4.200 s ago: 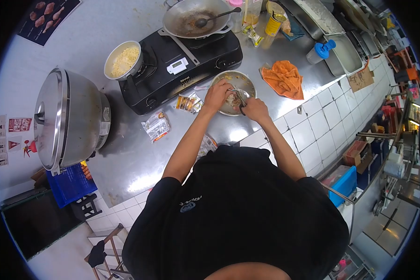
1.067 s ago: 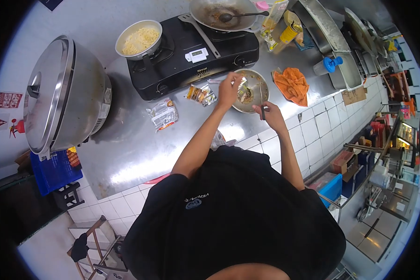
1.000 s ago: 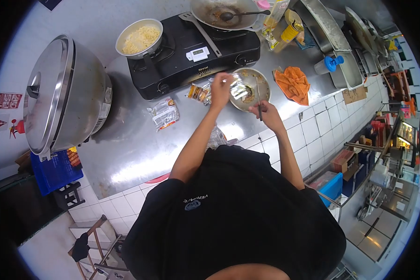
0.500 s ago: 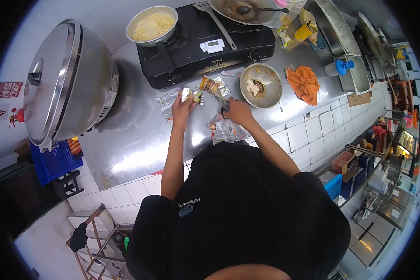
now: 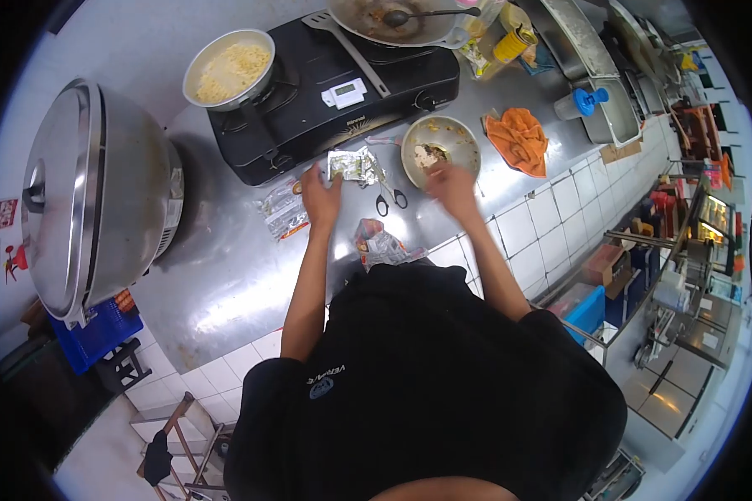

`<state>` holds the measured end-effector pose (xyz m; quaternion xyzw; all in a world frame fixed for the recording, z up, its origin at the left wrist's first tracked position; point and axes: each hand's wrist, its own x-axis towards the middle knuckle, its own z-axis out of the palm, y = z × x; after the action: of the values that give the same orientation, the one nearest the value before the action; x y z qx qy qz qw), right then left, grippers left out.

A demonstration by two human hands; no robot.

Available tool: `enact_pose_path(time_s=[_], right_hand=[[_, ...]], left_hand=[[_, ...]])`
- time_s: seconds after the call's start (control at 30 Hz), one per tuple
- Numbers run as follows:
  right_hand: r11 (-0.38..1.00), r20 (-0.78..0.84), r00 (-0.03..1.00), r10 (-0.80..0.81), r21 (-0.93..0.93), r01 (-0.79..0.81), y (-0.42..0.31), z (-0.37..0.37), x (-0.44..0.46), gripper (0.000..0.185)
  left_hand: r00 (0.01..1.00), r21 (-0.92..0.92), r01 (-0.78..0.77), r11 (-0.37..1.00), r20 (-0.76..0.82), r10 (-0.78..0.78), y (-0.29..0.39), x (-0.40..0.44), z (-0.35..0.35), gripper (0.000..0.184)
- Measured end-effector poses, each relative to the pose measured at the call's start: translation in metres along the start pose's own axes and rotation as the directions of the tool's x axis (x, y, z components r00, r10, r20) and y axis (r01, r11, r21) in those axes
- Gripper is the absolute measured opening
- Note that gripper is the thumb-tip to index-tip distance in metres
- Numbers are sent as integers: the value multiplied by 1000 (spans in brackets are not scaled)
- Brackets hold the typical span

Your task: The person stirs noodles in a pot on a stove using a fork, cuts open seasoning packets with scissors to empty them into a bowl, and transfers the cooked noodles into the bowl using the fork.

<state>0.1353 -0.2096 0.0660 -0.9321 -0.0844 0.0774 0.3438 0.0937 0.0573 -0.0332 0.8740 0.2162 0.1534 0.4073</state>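
My left hand (image 5: pixel 320 199) rests low over the steel counter with thumb and fingers apart, beside a silver-and-green sachet (image 5: pixel 348 165). Black-handled scissors (image 5: pixel 384 199) lie on the counter between my hands. My right hand (image 5: pixel 451 190) is at the near edge of a metal bowl (image 5: pixel 465 162), its fingers over the rim and smeared by motion. Pale powder (image 5: pixel 427 155) and dark bits are in the bowl. A thin utensil tip shows beside the bowl's lower right side. Crumpled clear packaging (image 5: pixel 382 245) lies close to my shirt.
Behind is a black gas stove (image 5: pixel 309 114) with a pan of noodles (image 5: pixel 232 71), a spatula, a white timer (image 5: pixel 344 93) and a wok (image 5: pixel 384 25). An orange cloth (image 5: pixel 518 142) and blue-lidded container (image 5: pixel 580 103) stand right, a large lidded cooker (image 5: pixel 113 192) left.
The scissors have left my right hand and lie on the counter. The sachet has gone from my left hand to the counter. My right hand has moved right to the bowl.
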Motion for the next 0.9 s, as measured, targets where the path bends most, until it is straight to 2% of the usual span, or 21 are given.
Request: enact_pose_path(time_s=[0.03,0.07,0.1,0.13,0.17,0.2,0.23,0.27,0.33,0.4,0.43,0.47,0.53,0.6,0.67,0.73,0.77,0.83,0.9], right_hand=[[999,-212,977,38,-6,-40,28,-20,7,18],[980,-271,942,200,53,-193,52,-41,16,16],[952,-359,904,232,-106,-287,105,-46,21,16],[911,-314,925,216,-276,-306,148,-49,24,19],[906,-169,947,273,-287,-312,167,-49,23,20],[956,-84,977,196,-204,-209,169,-46,22,22],[955,-108,979,171,-227,-191,174,-36,24,21],[953,-127,981,148,-248,-176,179,-24,26,21],[938,-130,985,110,-313,-146,184,-17,34,21],[961,21,992,122,-251,-113,187,-20,39,21],[944,73,997,26,-330,-1,196,-19,43,24],[943,76,997,18,-332,8,207,-24,44,24],[949,24,977,212,-243,-200,205,-40,43,27],[968,-25,989,146,-205,-148,243,-59,46,23],[880,-249,966,-65,-471,-62,178,-98,46,17],[964,-237,951,200,-128,-235,30,-135,43,13],[970,-220,960,174,-131,-206,-5,-136,56,13],[997,-3,998,-70,37,70,-59,-131,73,16],[928,71,926,-370,71,365,-143,-99,94,16]], left_hand=[[990,84,-87,993,-107,95,-1,-7,-5,45],[990,80,-89,993,-106,97,-4,-13,-11,45],[995,39,-80,996,-64,82,-7,-20,-18,46],[997,0,-69,998,-22,69,-9,-28,-24,47],[997,-3,-70,998,-28,70,-6,-35,-29,47],[998,-171,68,983,26,-65,1,-44,-35,44],[977,-325,210,922,93,-190,8,-45,-42,41],[976,-320,217,922,79,-202,14,-44,-48,41],[908,-613,409,676,202,-367,26,-38,-63,37],[907,-650,398,647,173,-385,33,-28,-75,40],[890,-741,402,537,178,-419,40,-20,-83,44],[873,-821,391,416,189,-450,46,-12,-91,48],[868,-832,398,386,207,-451,60,7,-104,51],[857,-897,399,191,291,-425,70,25,-113,50],[866,-907,390,161,302,-399,72,41,-116,46],[822,-864,503,8,475,-316,69,57,-118,39],[830,-879,478,5,449,-331,70,61,-119,39],[789,-844,528,-98,530,-312,73,70,-120,31],[819,-858,488,-161,514,-255,65,76,-116,28]])
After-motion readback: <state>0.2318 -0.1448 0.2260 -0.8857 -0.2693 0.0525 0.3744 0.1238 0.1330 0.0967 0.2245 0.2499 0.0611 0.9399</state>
